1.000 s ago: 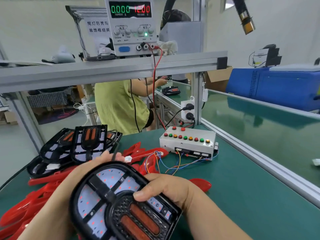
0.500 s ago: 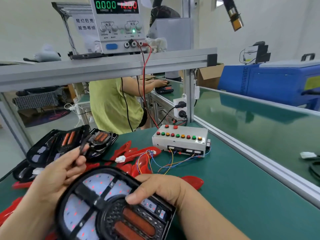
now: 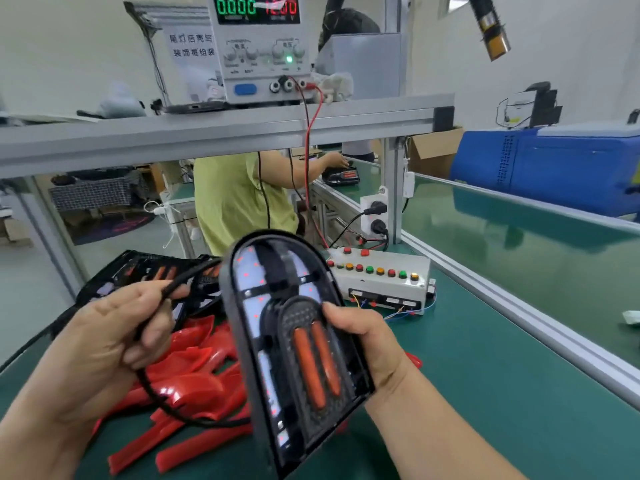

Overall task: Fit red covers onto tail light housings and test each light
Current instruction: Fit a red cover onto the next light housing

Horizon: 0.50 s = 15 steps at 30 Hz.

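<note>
Tail light housing [image 3: 277, 296], held above the near edge of the desk [image 3: 485, 393], rounded end pointing away, 2 orange strips on its near half. The right hand [image 3: 363, 344] grasps its right rim, thumb laid on the front face. The left hand [image 3: 114, 341] is clenched round a black cable [image 3: 152, 393], which loops down and meets the housing's lower left rim. Red covers [image 3: 194, 382] lie heaped on the desk below the left hand. Further housings [image 3: 145, 271] are stacked at the far left corner. A test box [image 3: 381, 282] with coloured buttons stands at the far edge. On the shelf above, a power supply [image 3: 259, 46] shows 0.000 in green.
</note>
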### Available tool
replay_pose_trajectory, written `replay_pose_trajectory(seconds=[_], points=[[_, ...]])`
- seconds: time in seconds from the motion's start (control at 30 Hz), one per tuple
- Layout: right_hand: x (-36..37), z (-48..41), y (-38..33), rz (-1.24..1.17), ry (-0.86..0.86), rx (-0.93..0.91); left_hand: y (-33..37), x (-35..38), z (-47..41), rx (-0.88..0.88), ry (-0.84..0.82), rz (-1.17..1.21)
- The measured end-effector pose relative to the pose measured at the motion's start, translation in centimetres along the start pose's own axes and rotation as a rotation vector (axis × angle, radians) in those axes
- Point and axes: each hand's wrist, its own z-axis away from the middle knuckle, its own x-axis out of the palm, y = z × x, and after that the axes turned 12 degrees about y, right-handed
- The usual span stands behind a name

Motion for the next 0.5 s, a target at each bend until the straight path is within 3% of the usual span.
replay_pose_trajectory(seconds=[0.1, 0.23, 0.4, 0.5], points=[[-0.1, 0.1, -0.8, -0.034, -0.003, -0.068, 0.3, -0.7, 0.5, 0.003, -0.028, -0.023], [-0.3, -0.1, -1.3, -0.119, 0.043, -0.118, 0.5, -0.8, 1.4, -0.129, -0.080, -0.186], [-0.1, -1.0, -0.7, -0.091, 0.219, -0.084, -1.4, 1.9, 0.8, -0.066, 0.253, -0.474], [0.6, -1.7, 0.0, -0.096, 0.291, -0.126, -2.1, 3.6, 1.0, 0.001, 0.379, -0.481]])
